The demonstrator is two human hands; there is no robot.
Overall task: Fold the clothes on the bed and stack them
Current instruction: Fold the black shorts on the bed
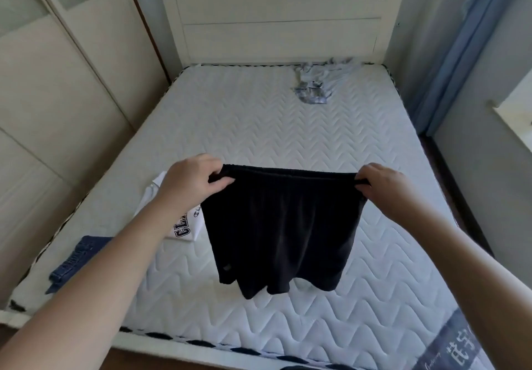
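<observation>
A pair of black shorts (pixel 282 231) hangs in the air above the white quilted mattress (pixel 259 116). My left hand (pixel 193 179) pinches the left end of the waistband and my right hand (pixel 385 188) pinches the right end, stretching it flat. The leg hems dangle just over the mattress. A folded white shirt with dark lettering (pixel 184 225) lies on the bed at the left, partly hidden by my left forearm. Folded blue denim (pixel 74 263) lies near the bed's left front corner. A crumpled light-blue patterned garment (pixel 316 84) sits by the headboard.
A cream headboard (pixel 282 15) closes the far end. Wardrobe doors (pixel 57 96) line the left side of the bed. A blue curtain (pixel 466 47) and a window sill (pixel 515 116) are at the right. A printed label (pixel 460 346) marks the mattress's front right corner.
</observation>
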